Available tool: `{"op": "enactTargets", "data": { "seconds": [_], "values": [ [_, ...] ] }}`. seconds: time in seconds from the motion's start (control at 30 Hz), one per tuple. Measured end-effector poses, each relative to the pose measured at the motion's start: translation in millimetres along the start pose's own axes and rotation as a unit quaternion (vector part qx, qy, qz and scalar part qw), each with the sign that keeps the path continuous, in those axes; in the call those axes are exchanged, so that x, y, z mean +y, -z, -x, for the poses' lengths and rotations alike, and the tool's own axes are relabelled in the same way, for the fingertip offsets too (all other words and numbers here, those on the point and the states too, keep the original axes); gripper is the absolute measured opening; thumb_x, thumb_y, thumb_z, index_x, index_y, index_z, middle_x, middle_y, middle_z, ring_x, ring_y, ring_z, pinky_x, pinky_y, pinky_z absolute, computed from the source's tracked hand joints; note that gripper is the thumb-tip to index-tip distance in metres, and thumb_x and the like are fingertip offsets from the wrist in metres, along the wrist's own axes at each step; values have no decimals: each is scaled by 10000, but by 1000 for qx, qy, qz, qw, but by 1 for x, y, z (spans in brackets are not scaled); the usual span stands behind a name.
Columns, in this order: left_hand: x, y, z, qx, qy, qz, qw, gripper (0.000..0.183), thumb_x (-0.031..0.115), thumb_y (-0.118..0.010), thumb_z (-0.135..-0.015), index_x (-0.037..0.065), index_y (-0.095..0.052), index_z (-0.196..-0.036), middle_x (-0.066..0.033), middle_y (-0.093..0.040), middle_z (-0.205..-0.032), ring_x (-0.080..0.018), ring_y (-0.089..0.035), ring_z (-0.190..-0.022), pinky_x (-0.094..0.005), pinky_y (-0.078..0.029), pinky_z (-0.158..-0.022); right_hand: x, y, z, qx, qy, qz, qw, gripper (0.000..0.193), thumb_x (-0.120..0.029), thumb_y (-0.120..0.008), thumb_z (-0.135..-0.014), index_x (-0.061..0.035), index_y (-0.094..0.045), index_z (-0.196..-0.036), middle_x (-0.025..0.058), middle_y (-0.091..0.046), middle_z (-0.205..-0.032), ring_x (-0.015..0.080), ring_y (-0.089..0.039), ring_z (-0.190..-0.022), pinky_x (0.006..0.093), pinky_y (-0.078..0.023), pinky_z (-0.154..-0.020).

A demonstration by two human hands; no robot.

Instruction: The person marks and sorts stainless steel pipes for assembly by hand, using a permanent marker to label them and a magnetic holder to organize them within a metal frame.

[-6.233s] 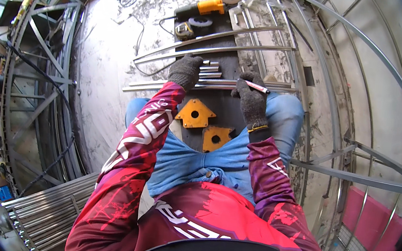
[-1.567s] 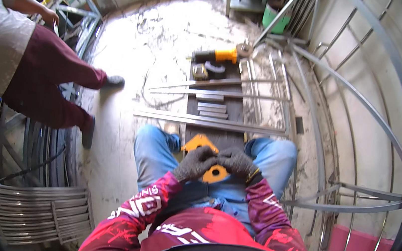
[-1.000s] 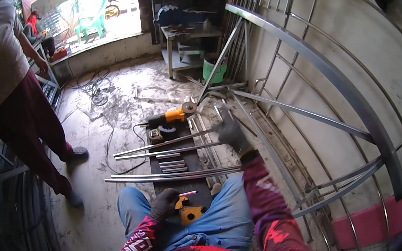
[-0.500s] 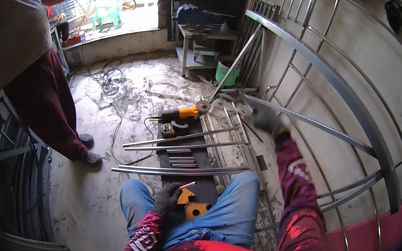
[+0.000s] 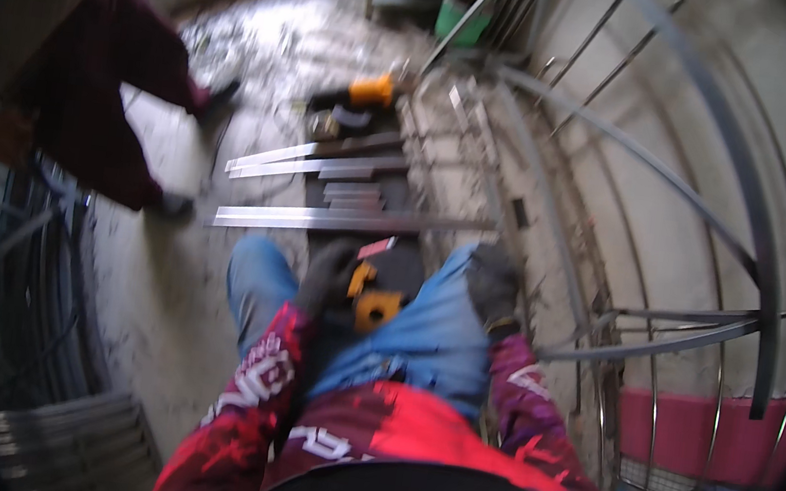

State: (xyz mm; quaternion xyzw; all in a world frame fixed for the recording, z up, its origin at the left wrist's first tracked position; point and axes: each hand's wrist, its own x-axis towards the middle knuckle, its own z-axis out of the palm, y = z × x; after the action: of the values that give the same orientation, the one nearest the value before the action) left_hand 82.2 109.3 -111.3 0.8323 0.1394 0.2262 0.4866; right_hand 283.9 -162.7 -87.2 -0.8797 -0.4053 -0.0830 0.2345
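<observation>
My left hand (image 5: 324, 274), in a dark grey glove, is closed on a slim pink pencil (image 5: 375, 248), blurred by motion, between my knees. Just beside it lie two yellow welding magnets (image 5: 377, 310) on a dark board. My right hand (image 5: 493, 282), gloved as well, rests at my right knee; its fingers are smeared. Beyond my hands, long metal tubes (image 5: 317, 223) lie across the board, with several short tube pieces (image 5: 355, 196) behind them. Farther off are a tape measure (image 5: 325, 125) and a yellow and black angle grinder (image 5: 369, 91).
A person (image 5: 92, 61) in dark red trousers stands at the left, beside stacked metal bars (image 5: 22, 269). On the right, a curved metal frame (image 5: 718, 158) leans near the wall. A green bucket (image 5: 464, 24) stands at the back.
My right hand has come down from its outstretched position to my right knee. The view has tilted downward. The other person's raised arm is lower, and their legs are farther apart.
</observation>
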Motion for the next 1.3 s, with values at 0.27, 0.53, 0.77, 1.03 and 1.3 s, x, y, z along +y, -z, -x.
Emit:
{"op": "enactTargets", "data": {
  "seconds": [0.27, 0.53, 0.77, 1.03, 1.3],
  "values": [
    [-23, 76, -18, 48, 86, -192, 976, 225, 152, -635, -900, 135, -690, -1118, -153, -688, -1030, -385, -644, -950, -471, -510, -839, -8, 8, -21, -23, -34, -38, 998, 246, -134, -701, -797, -60, -716, -1030, 164, -672, -1193, 342, -596, -1168, 425, -430, -1069],
    [6, 57, -30, -96, 113, -304, 941, 222, 171, -653, -861, 161, -714, -1074, -148, -683, -1044, -375, -648, -991, -481, -517, -843, -15, 13, -19, -22, -44, -53, 997, 242, -112, -701, -806, -57, -721, -1040, 161, -674, -1185, 338, -599, -1146, 417, -442, -1047],
    [-7, 48, -46, -94, 61, -306, 945, 169, 178, -627, -876, 144, -716, -1015, -145, -685, -994, -385, -649, -956, -494, -518, -839, -5, 14, -17, -16, -70, -83, 994, 243, -129, -716, -792, -65, -724, -1027, 140, -681, -1177, 328, -605, -1133, 415, -445, -1046],
    [-21, -2, -46, -93, -18, -286, 953, 185, 177, -654, -835, 153, -716, -1007, -103, -683, -1002, -369, -610, -1005, -474, -491, -868, 1, 3, -15, -10, -58, -56, 997, 251, -163, -736, -766, -89, -730, -1005, 117, -686, -1172, 318, -611, -1130, 418, -441, -1045],
    [-14, 8, -42, -116, -21, -300, 947, 229, 176, -669, -829, 159, -703, -1054, -99, -675, -1049, -359, -606, -1027, -475, -489, -884, 4, 9, -13, 1, -57, -85, 995, 257, -158, -748, -752, -87, -720, -998, 113, -684, -1165, 299, -613, -1133, 408, -429, -1043]
  ]
}}
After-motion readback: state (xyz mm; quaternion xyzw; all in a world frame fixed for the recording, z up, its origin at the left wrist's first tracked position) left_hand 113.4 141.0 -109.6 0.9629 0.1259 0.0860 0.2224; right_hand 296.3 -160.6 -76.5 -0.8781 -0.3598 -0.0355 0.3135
